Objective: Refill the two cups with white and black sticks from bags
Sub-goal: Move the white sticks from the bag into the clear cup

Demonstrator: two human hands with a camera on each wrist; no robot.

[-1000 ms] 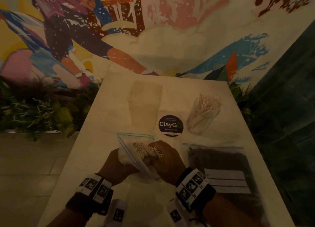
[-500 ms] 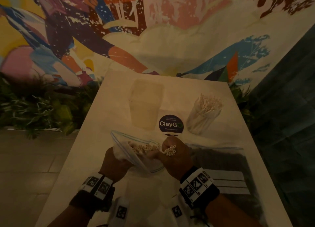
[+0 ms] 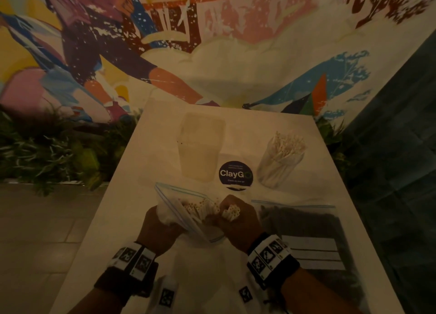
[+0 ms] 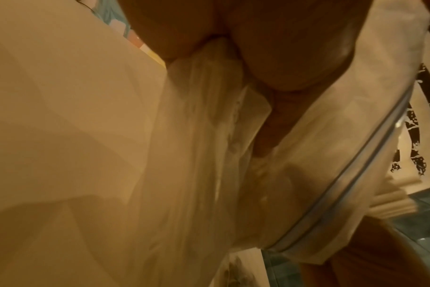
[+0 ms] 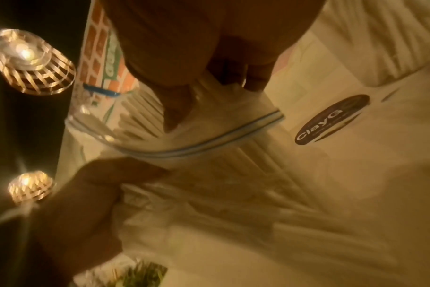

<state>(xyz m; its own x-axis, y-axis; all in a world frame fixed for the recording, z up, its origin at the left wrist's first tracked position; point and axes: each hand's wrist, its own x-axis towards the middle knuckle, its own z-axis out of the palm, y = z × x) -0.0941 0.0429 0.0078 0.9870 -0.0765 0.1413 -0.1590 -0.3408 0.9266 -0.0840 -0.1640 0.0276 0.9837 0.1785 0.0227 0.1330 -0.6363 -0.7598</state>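
We saw the left hand point(image 3: 158, 226) at the left, its grip bunched round the side of the clear zip bag point(image 3: 179, 210), holding the bag propped up with its mouth open; from the left wrist view the fingers point(image 4: 277, 64) pinched crumpled plastic of that bag point(image 4: 209, 155). Inside the bag lay the white sticks point(image 3: 198, 206), their round ends facing up toward the opening. Just right of them the right hand point(image 3: 238, 221) was at the mouth of the bag, its grip closed round a small bundle of white sticks point(image 3: 231, 212) that stuck out above the knuckles; in the right wrist view the fingers point(image 5: 177, 108) reached past the blue zip line point(image 5: 209, 147) among the sticks. Beyond the hands, on the pale surface point(image 3: 122, 207), stood an empty clear cup point(image 3: 200, 146), then a round dark sticker point(image 3: 236, 175) reading ClayG, then a second clear cup point(image 3: 280, 165) already holding white sticks that fanned out above its rim. Furthest right, near the right wrist, a second zip bag point(image 3: 304, 221) lay flat on the surface with black sticks inside and a white label panel toward its near end
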